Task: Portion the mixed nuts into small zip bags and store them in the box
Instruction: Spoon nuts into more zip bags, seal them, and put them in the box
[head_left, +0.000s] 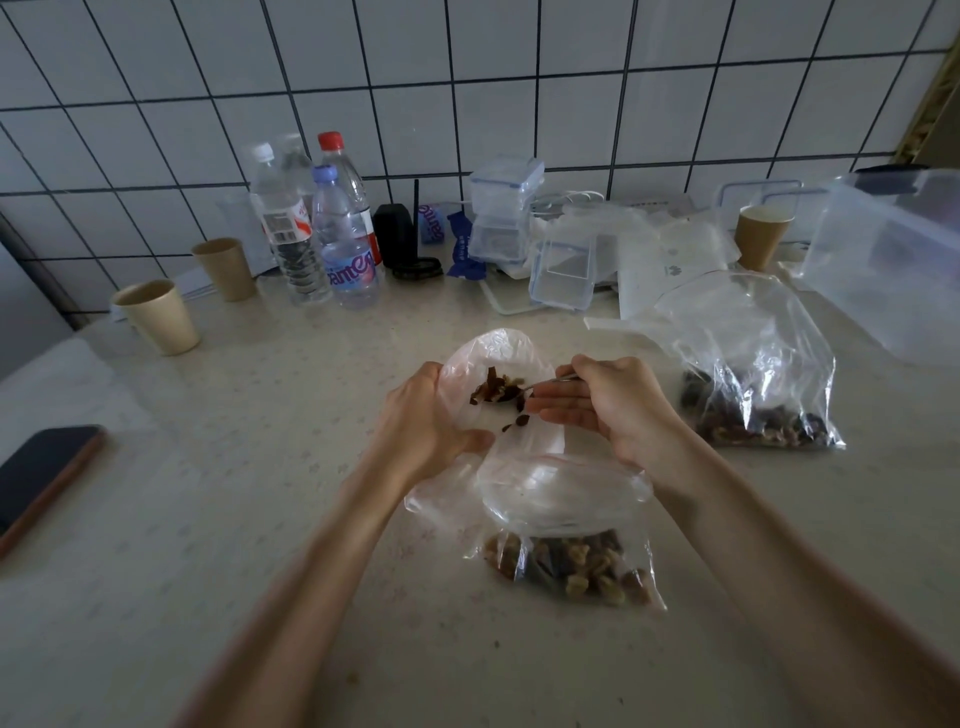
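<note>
While the large nut bag (753, 384) lies right of it, the small zip bag (545, 499), mouth up, is gripped by the left hand (426, 415), right hand (618, 405) fingers clamping a loaded spoon (524, 389) in its mouth.

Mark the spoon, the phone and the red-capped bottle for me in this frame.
spoon (550, 383): head view, on the metal handle just left of the right hand.
phone (41, 470): head view, on the dark screen, at the counter's left edge.
red-capped bottle (331, 141): head view, on the red cap.
</note>
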